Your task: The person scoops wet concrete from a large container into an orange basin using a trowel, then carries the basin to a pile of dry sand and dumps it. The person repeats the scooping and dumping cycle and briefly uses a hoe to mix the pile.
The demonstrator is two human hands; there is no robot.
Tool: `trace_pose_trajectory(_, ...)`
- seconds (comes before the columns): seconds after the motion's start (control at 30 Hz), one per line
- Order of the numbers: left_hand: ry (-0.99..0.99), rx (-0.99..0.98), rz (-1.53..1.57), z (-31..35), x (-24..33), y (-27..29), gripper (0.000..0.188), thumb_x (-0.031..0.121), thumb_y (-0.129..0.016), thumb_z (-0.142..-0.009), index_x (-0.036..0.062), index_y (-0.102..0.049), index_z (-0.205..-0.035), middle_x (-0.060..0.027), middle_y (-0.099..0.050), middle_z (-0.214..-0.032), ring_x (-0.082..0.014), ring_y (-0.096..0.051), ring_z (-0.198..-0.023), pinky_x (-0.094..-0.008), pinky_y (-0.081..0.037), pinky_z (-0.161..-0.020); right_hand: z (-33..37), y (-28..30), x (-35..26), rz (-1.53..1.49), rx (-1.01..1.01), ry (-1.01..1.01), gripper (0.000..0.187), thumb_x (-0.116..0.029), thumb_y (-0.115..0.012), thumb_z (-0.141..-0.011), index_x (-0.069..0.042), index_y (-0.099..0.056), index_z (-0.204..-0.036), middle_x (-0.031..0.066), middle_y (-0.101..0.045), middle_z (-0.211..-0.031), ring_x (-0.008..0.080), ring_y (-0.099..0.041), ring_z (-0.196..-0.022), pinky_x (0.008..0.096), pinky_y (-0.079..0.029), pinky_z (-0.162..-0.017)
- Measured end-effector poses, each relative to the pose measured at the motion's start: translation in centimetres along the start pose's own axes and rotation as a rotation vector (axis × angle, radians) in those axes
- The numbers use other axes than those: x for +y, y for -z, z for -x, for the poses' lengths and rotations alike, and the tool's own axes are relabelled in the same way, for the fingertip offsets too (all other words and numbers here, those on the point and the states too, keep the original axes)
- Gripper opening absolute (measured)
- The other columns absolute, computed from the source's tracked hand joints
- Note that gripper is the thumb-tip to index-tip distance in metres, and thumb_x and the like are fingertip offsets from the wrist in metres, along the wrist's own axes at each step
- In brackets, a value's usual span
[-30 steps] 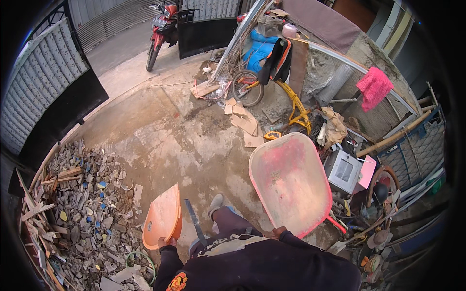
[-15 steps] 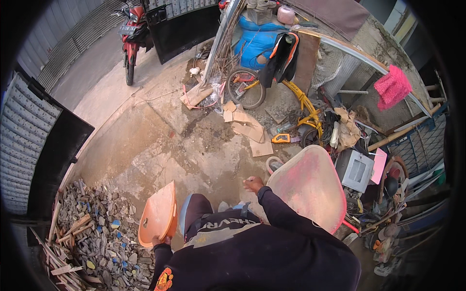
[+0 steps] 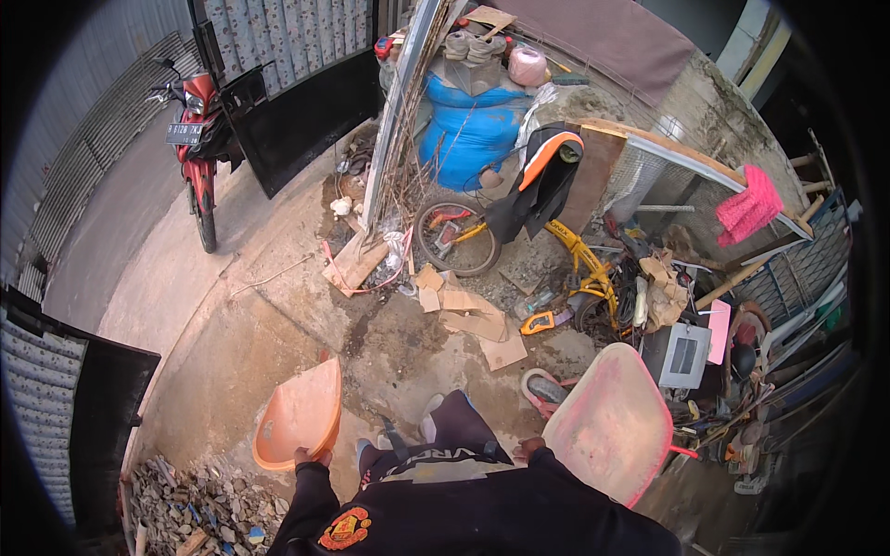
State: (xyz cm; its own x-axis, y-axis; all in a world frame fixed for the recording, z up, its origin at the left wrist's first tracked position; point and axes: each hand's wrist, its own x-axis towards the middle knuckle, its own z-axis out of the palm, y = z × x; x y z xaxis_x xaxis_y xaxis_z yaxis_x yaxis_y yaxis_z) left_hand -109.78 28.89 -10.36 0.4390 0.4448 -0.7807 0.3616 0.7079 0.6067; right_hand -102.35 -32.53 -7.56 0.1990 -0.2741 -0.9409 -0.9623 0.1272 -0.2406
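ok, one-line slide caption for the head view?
Left hand gripping an orange container, right hand near a pale wheelbarrow, rubble at lower left.

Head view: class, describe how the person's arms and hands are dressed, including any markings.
The left sleeve and right sleeve are long, dark and near-black. The left hand and right hand show no gloves. A red-and-yellow crest marks the left side of the top.

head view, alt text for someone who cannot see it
A person's left hand grips an orange basin by its rim; the right hand is beside a pinkish wheelbarrow. Rubble lies lower left, with a yellow bicycle and red motorbike beyond.
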Motion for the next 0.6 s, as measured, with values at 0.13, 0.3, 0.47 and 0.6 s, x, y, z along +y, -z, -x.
trace_pose_trajectory(0.13, 0.168, -0.087, 0.484, -5.9, 8.4, -13.8, 0.040, 0.013, -0.043, -0.077, -0.0025, -0.045, -0.114, -0.0218, -0.052, -0.117, -0.0413, -0.055, -0.105, -0.0565, -0.049, -0.087, 1.9, -1.6, -0.2, 0.168, 0.004, 0.021, 0.031, -0.029, -0.050, -0.089, -0.007, -0.059, -0.109, 0.0138, -0.062, -0.101, 0.0239, -0.062, -0.087, 0.0381, -0.051, -0.071)
trace_pose_trajectory(0.3, 0.105, -0.351, 0.363, -8.7, 15.1, -33.3, 0.041, 0.006, -0.039, -0.078, -0.0071, -0.040, -0.117, -0.0246, -0.052, -0.118, -0.0435, -0.053, -0.107, -0.0588, -0.048, -0.088, -1.2, -4.7, -8.3, -0.052, -0.057, 0.049, 0.024, -0.021, -0.050, -0.088, -0.005, -0.057, -0.105, 0.0152, -0.062, -0.093, 0.0258, -0.062, -0.076, 0.0383, -0.051, -0.062)
trace_pose_trajectory(0.47, 0.144, -0.479, 0.341, -11.0, 21.9, -50.9, 0.036, 0.004, -0.038, -0.080, -0.0082, -0.042, -0.114, -0.0233, -0.052, -0.117, -0.0417, -0.054, -0.107, -0.0556, -0.048, -0.090, -3.8, -6.5, -22.0, -0.598, -0.269, 0.166, 0.017, -0.012, -0.049, -0.087, -0.002, -0.054, -0.100, 0.0167, -0.061, -0.085, 0.0276, -0.061, -0.065, 0.0386, -0.051, -0.054)
trace_pose_trajectory(0.6, 0.087, -0.612, 0.190, -9.5, 25.4, -66.4, 0.024, 0.004, -0.041, -0.080, -0.0059, -0.045, -0.102, -0.0210, -0.055, -0.106, -0.0381, -0.059, -0.096, -0.0540, -0.051, -0.085, -0.2, -7.1, -34.4, -0.409, -0.047, 0.337, 0.025, -0.018, -0.044, -0.093, -0.005, -0.053, -0.111, 0.0138, -0.060, -0.096, 0.0258, -0.062, -0.072, 0.0394, -0.054, -0.061)
